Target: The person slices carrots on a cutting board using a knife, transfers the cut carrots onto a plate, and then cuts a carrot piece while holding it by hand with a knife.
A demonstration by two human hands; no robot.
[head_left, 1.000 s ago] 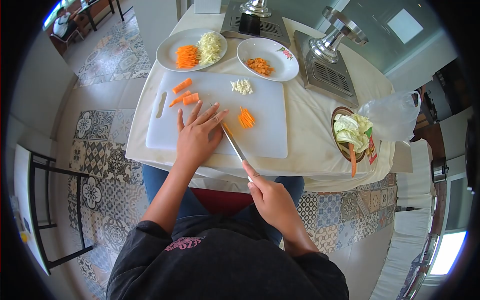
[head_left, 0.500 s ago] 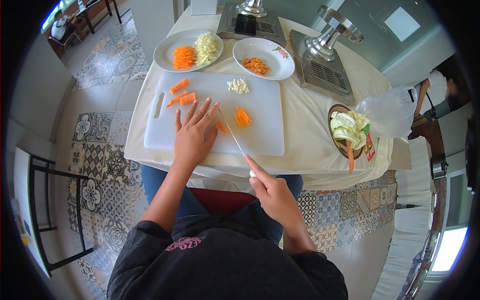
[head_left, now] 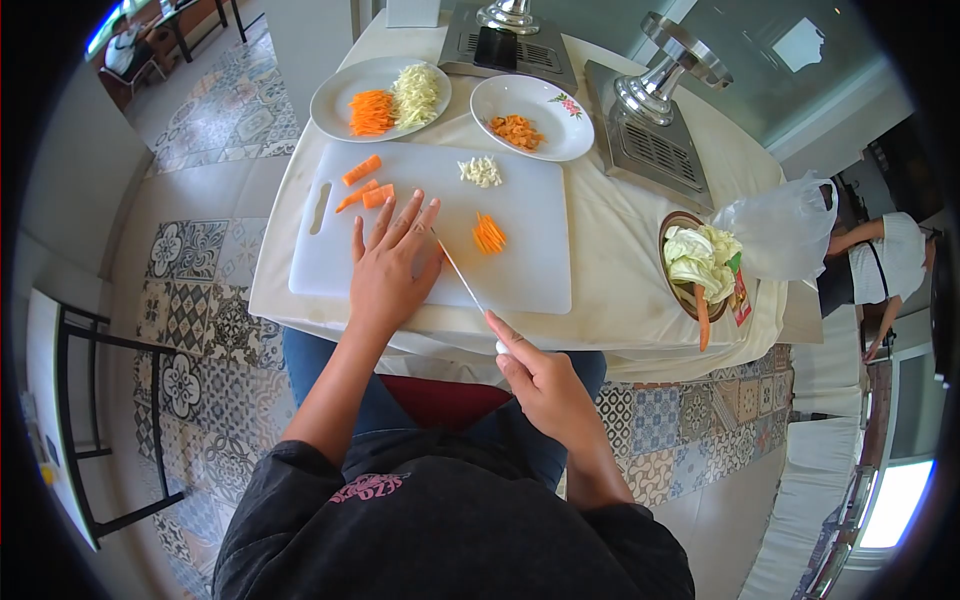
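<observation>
White plastic forms the cutting board; carrot chunks are laid at its far left, carrot matchsticks right of centre. Left of centre, the left hand is held outspread, palm down; off the near edge, the knife is gripped in the closed right hand. By a slip, the left hand could be nicked, being uncurled beside the knife. Whether carrot is pinned beneath cannot be told; the knife handle is mostly covered.
</observation>
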